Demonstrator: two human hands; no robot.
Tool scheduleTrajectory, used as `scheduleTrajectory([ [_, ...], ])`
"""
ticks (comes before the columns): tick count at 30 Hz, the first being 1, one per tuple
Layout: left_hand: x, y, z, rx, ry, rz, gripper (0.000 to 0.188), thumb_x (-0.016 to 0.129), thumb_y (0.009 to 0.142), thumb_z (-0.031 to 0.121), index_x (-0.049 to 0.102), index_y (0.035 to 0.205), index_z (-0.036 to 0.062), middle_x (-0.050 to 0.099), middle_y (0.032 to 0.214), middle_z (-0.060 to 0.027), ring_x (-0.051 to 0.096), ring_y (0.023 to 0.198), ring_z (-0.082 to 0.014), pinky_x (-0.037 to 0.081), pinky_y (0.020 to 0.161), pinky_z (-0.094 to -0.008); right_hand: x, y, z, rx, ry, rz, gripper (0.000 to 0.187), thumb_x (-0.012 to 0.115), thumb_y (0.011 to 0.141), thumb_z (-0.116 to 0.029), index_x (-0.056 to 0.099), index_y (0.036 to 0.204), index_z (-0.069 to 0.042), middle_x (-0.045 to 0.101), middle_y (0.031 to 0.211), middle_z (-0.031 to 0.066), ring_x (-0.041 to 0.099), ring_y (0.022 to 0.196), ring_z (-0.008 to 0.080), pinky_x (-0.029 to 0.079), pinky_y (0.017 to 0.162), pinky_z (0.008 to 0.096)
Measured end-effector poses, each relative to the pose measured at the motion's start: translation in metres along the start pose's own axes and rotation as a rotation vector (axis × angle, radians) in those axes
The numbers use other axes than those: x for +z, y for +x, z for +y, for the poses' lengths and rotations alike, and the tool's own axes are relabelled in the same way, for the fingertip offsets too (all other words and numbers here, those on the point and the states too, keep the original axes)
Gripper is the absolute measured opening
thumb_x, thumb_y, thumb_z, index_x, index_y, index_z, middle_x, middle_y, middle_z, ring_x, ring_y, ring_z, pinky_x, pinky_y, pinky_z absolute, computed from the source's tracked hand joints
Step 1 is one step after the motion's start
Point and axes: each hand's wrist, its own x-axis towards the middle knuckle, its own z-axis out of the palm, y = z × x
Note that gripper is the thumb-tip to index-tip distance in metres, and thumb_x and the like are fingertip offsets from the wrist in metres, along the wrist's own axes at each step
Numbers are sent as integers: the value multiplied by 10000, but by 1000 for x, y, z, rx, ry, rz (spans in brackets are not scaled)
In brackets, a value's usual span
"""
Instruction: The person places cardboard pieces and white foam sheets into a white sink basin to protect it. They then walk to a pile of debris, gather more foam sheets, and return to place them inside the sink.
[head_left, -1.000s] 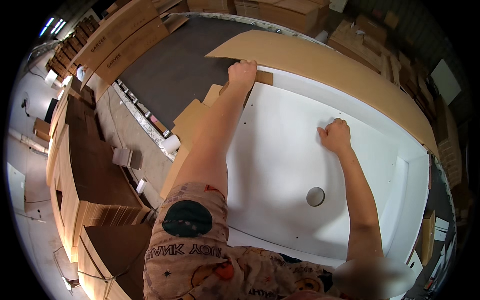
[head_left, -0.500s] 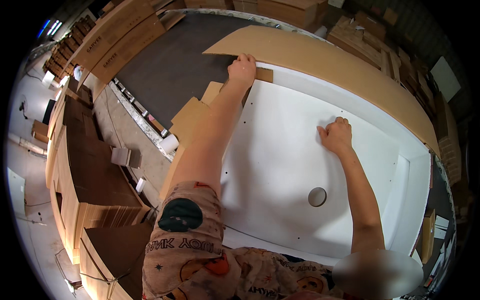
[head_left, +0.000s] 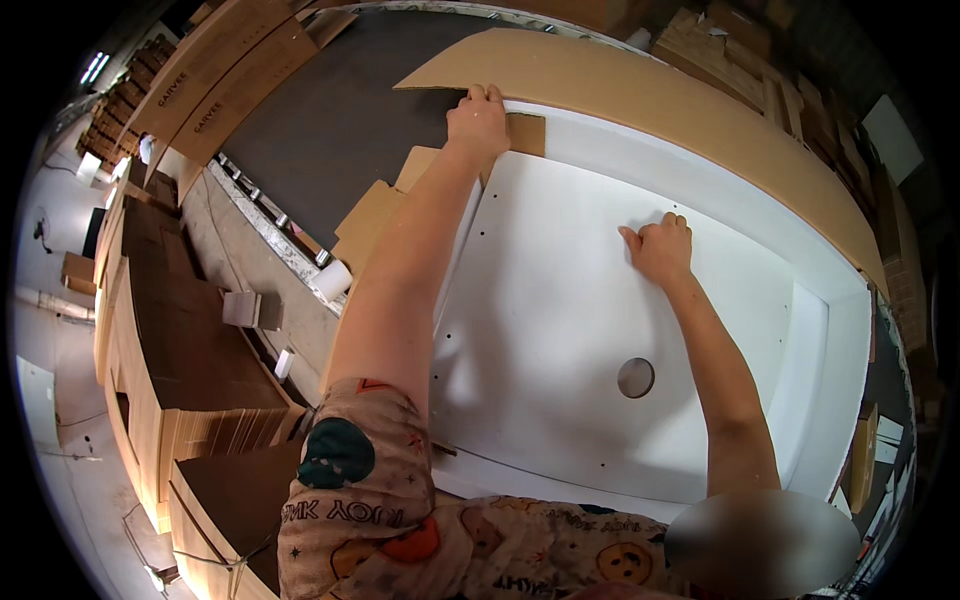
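Observation:
A large white panel [head_left: 560, 300] with a round hole [head_left: 636, 378] and small dark holes along its edges lies flat inside a shallow open carton with white inner walls [head_left: 840, 350]. At the carton's far left corner, my left hand [head_left: 478, 125] has its fingers hooked over the edge, beside a small brown cardboard piece [head_left: 527, 135]. My right hand [head_left: 662, 250] is at the panel's far part, fingers bent and thumb stretched out, holding nothing visible. Whether its fingertips press on the surface is hard to tell. My left forearm covers part of the panel's left edge.
A long cardboard flap [head_left: 640, 95] spreads beyond the far wall. Dark conveyor surface [head_left: 330, 110] extends to the far left, with a white roll [head_left: 331, 281] at its edge. Stacked flat cartons [head_left: 210, 430] stand on the left, and large boxes [head_left: 215, 90] farther off.
The whole view has shifted slightly. My right hand has slid a little toward the panel's far edge. My left hand stays at the corner, while its forearm has moved left, uncovering more edge.

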Motion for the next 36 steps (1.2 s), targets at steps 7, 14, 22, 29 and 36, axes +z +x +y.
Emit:
scheduleTrajectory([
  [7, -11, -12, -2, -26, -36, -51, 647, 619, 697, 169, 379, 1271, -9, 453, 1183, -188, 505, 1091, -308, 436, 906, -431, 33, -9, -7, 3, 18, 325, 447, 558, 843, -416, 675, 618, -49, 515, 775, 175, 454, 853, 329, 369, 782, 442],
  [14, 51, -86, 61, 411, -133, 72, 577, 474, 874, 368, 384, 1320, 14, 279, 1418, -219, 243, 1330, -330, 174, 1079, -472, 5, -3, -3, 55, 17, 98, 359, 568, 838, -423, 675, 895, -84, 548, 925, 210, 455, 976, 349, 348, 863, 467],
  [22, 76, -103, 71, 242, -172, -48, 893, 363, 826, 691, 257, 1395, 12, 165, 1468, -220, 99, 1381, -333, 48, 1114, -467, 36, -1, 27, -79, 12, 44, 608, 371, 908, -525, 334, 1401, -171, 204, 1483, 141, 144, 1367, 361, 131, 1096, 491],
  [29, 74, -116, 72, 215, -175, -111, 911, 353, 820, 700, 209, 1419, 29, 133, 1484, -197, 69, 1390, -306, 35, 1121, -444, 35, -10, 23, -93, -54, 33, 572, 329, 929, -491, 309, 1414, -189, 216, 1480, 138, 143, 1367, 360, 142, 1093, 473],
  [36, 53, -96, 66, 191, -215, -348, 898, 387, 794, 690, 202, 1435, 90, 121, 1501, -145, 68, 1396, -258, 42, 1132, -397, 26, -5, 16, -11, -69, -143, 575, 281, 942, -470, 251, 1435, -177, 202, 1486, 136, 113, 1374, 360, 126, 1097, 450],
])
